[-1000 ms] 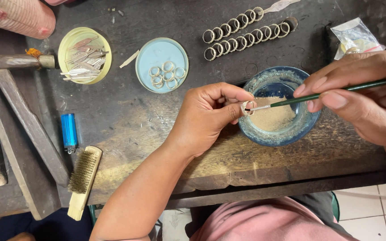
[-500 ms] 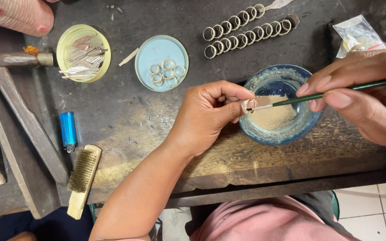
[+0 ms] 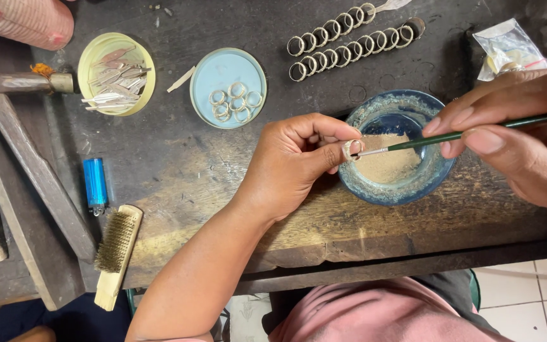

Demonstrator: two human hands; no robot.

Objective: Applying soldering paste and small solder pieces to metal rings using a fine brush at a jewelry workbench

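A small metal ring [image 3: 351, 150] is pinched in the left hand [image 3: 292, 166] above the blue bowl's [image 3: 375, 193] rim; a green-handled brush [image 3: 451, 136], gripped by the right hand [image 3: 514, 142], apparently touches it.

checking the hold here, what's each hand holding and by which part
Left hand pinches a small metal ring by its rim at the fingertips. Right hand holds a thin green brush around mid-handle.
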